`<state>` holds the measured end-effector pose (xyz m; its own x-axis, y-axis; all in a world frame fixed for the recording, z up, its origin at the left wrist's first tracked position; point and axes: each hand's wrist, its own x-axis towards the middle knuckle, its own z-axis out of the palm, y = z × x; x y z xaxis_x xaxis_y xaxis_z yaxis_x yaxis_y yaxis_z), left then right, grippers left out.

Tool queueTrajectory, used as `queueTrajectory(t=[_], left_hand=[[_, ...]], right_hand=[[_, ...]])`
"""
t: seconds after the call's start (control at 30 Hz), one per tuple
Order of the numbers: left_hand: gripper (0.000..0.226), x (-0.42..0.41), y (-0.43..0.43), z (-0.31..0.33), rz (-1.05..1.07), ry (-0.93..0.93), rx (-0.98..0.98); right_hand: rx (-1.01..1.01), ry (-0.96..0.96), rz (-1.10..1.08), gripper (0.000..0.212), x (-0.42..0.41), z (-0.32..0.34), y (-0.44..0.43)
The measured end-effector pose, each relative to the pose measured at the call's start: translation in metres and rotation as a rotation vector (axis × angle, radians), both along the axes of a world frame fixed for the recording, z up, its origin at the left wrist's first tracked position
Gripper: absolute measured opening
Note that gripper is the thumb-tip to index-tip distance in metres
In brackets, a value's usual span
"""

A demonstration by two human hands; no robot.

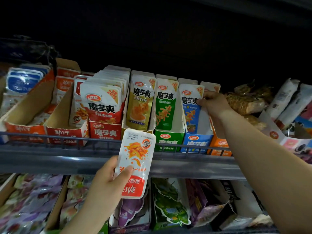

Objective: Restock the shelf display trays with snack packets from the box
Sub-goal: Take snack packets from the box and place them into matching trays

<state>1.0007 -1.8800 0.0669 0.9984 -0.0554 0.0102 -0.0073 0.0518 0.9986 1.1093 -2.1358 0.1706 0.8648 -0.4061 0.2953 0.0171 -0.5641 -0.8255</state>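
Note:
My left hand (108, 181) holds a white and red snack packet (135, 163) upside down in front of the shelf rail, thumb across its lower part. My right hand (213, 105) reaches up to the blue display tray (196, 141) and pinches the right edge of the blue packet (191, 107) standing in it. Beside it stand a green tray (168, 139) with a green packet, a yellow packet (140, 105), and a red tray (105, 131) packed with several red packets. Two orange trays (65, 132) at the left hold few packets.
A grey wire rail (50, 149) runs along the shelf front. An orange tray (219, 146) stands right of the blue one, with bagged snacks (244, 102) and white wrapped items (287, 98) further right. The lower shelf holds purple and green packets (170, 205) in trays.

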Motion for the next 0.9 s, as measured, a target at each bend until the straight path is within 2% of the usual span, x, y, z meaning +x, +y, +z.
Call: queueTrajectory(t=[0.07, 0.2, 0.4, 0.5, 0.63, 0.7, 0.77, 0.83, 0.9], left_hand=[[0.012, 0.001, 0.001, 0.000, 0.014, -0.002, 0.013], [0.013, 0.000, 0.002, 0.001, 0.020, -0.029, 0.038], [0.014, -0.003, 0.006, 0.001, 0.019, -0.086, 0.072], [0.017, -0.003, 0.008, 0.001, 0.035, -0.091, 0.076], [0.017, -0.002, 0.013, 0.003, 0.063, -0.083, 0.071], [0.018, -0.003, 0.017, 0.005, 0.067, -0.094, 0.063], [0.018, -0.005, 0.021, 0.007, 0.077, -0.107, 0.054], [0.016, -0.007, 0.025, 0.008, 0.080, -0.115, 0.041], [0.017, -0.010, 0.031, 0.010, 0.069, -0.127, 0.027]], right_hand=[[-0.005, -0.016, 0.017, 0.011, -0.003, -0.001, 0.003], [-0.134, -0.046, 0.009, 0.042, -0.002, -0.001, 0.003], [-0.158, -0.043, -0.061, 0.062, -0.001, -0.005, -0.001], [-0.140, -0.117, -0.145, 0.060, -0.005, -0.007, -0.001], [-0.237, -0.352, -0.209, 0.042, -0.021, -0.001, 0.010], [-0.228, -0.418, -0.124, 0.029, -0.038, 0.006, 0.030], [-0.180, -0.400, 0.046, 0.016, -0.059, 0.009, 0.059], [-0.193, -0.295, 0.241, 0.014, -0.078, 0.006, 0.088], [-0.308, -0.212, 0.428, 0.019, -0.093, 0.002, 0.112]])
